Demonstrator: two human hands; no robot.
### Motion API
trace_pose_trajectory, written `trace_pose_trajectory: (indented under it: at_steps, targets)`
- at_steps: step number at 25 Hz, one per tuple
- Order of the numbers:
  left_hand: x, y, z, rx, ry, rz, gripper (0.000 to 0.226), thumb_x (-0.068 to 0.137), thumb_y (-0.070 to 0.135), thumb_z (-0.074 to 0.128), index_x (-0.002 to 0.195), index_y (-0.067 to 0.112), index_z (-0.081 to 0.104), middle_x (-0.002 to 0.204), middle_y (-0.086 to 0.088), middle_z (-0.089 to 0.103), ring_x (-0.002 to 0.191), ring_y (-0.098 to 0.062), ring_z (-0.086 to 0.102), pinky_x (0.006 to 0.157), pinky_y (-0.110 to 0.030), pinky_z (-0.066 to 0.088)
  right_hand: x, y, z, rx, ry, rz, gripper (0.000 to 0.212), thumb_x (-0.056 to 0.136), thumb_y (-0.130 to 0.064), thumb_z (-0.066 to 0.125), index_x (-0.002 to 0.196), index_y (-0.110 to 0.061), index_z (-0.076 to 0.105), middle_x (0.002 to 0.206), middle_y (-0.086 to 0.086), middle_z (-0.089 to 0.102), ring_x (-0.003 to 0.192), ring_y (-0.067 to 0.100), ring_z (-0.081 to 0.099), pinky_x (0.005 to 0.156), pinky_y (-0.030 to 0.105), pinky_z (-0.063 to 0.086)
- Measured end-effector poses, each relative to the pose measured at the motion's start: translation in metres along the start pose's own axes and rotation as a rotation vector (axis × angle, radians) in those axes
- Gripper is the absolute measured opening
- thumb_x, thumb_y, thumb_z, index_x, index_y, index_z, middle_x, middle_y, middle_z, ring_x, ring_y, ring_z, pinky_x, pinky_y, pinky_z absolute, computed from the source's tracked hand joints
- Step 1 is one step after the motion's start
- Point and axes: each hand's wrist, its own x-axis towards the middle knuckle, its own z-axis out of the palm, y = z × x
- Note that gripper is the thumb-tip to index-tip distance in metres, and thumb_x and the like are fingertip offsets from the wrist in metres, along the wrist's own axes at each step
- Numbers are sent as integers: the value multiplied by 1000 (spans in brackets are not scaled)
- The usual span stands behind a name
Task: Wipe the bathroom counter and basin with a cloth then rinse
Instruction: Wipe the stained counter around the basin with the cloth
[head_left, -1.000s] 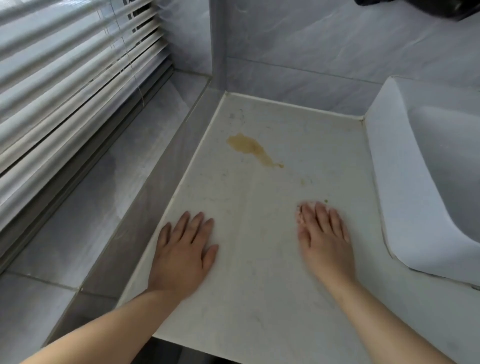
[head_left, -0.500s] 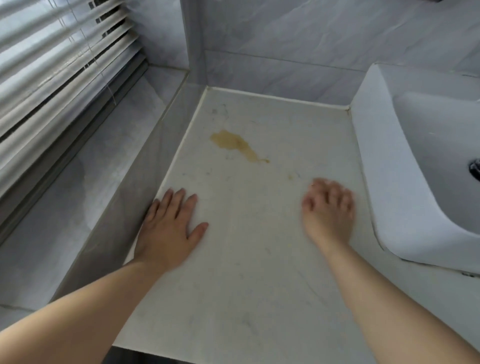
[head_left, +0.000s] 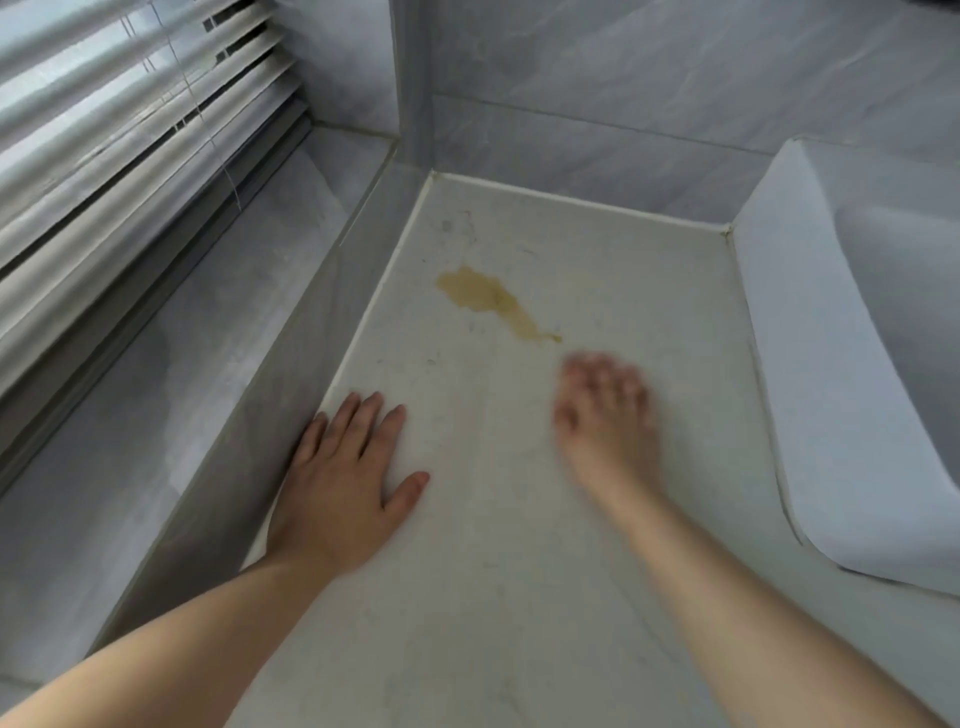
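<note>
The left hand (head_left: 345, 478) lies flat on the counter (head_left: 519, 597), palm down with straight fingers, close against the counter's left edge beside the lower grey sill (head_left: 182, 415). It is probably there as a prop while the person leans in. The right hand (head_left: 605, 415) is over the middle of the counter, well apart from the left, with its fingers loosely spread and nothing in them. It is blurred, so I cannot tell whether it touches the surface. Just beyond its fingertips, towards the far left, is a yellowish-brown stain (head_left: 493, 301), the dirtiest patch on a surface otherwise lightly marked with grey scuffs. The white basin (head_left: 831, 389) sits on the right of the counter, its sloped side facing the hands. No cloth is in view, so wiping looks not yet begun, and the bare hand near the stain seems placed to check the mess.
</note>
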Motion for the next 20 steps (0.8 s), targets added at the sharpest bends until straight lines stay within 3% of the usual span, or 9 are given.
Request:
trace_pose_trajectory:
  at_steps: [2,4,5,8,9,12,15,17,20]
  targets:
    - [-1,0,-2,8,-9,0,75,89,62,9,135,15,46,141,-8,46,132,-26,41,107,-39,18,-38,-27,2,24,-44,-410,55,83,-37,33,129,-17,57,134,8,57,121,34,53,106,41,33]
    - [0,0,-2,3,-9,0,76,90,62,8,135,16,46,141,-8,47,131,-26,41,107,-40,19,-38,-1,-4,-30,-55,-547,52,87,-36,35,133,-20,52,136,6,55,123,31,52,106,40,27]
    - [0,1,-2,4,-1,1,74,90,62,10,135,16,47,141,-8,46,132,-26,41,106,-40,19,-25,22,-5,-58,-34,-444,53,87,-35,33,135,-19,50,137,8,53,124,33,51,106,40,26]
    - [0,1,-1,-8,2,-6,69,89,60,19,135,17,46,142,-7,45,133,-25,39,107,-39,18,16,63,-6,-18,-14,245,59,89,-38,22,142,-19,40,148,14,38,134,38,33,113,44,19]
    - [0,1,-2,-9,1,-8,69,90,60,17,135,17,46,142,-7,46,132,-25,40,107,-39,18,18,45,-7,22,-21,322,61,88,-39,21,140,-16,43,146,17,39,133,40,33,114,47,19]
    - [0,0,-5,12,-13,-1,73,93,57,6,134,14,48,139,-10,49,129,-28,44,105,-40,19,-32,-37,0,62,3,-159,58,83,-37,30,128,-15,57,134,16,54,123,41,49,110,49,28]
    - [1,1,-4,34,-10,11,69,94,52,8,133,13,49,138,-12,50,128,-30,45,103,-40,20,-69,-21,-10,42,-82,-592,51,87,-37,37,134,-24,48,138,4,53,126,29,48,109,41,25]
    - [1,1,-2,23,7,6,63,92,51,19,133,14,49,138,-11,49,129,-29,44,104,-41,19,-48,34,-7,-37,-32,-397,53,87,-34,35,138,-22,45,139,8,51,127,32,48,109,42,24]
    - [2,1,-1,23,25,1,61,88,49,26,133,16,50,139,-10,49,129,-29,44,104,-40,19,-8,90,-12,-32,-25,229,53,94,-38,25,145,-24,34,150,9,35,137,34,30,114,41,16]
